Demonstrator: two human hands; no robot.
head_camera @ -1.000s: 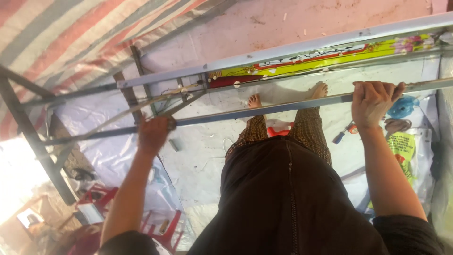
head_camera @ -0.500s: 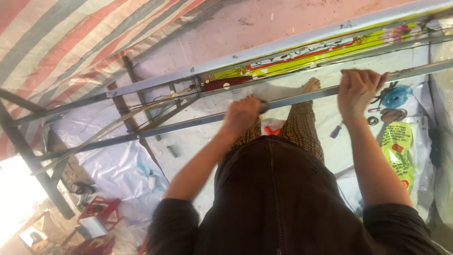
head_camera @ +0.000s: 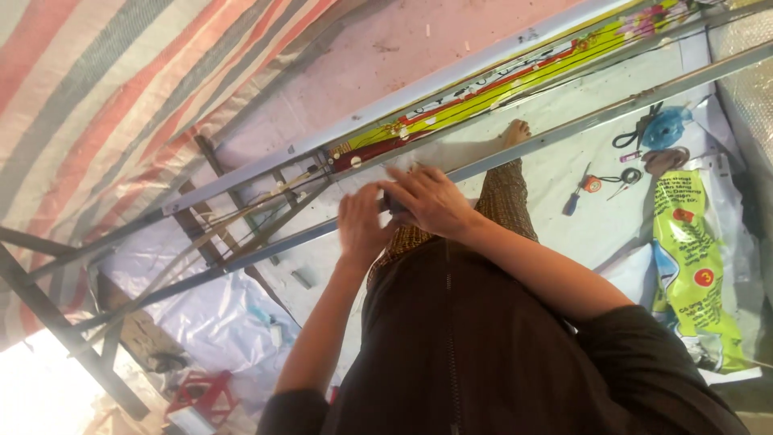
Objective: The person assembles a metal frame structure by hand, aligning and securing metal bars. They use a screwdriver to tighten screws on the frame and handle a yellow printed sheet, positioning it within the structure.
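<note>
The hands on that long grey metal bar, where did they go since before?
Both slid inward along the long grey metal bar. The left hand and right hand, once far apart, now meet at its middle, over something small and dark. The bar, the yellow-and-red printed strip and the bare foot stayed put.

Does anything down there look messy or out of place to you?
Mostly the floor: scissors, a screwdriver and a yellow-green bag lie scattered loose on the white sheet, close to a bare foot. Both hands, left hand and right hand, meet at the metal bar.
</note>
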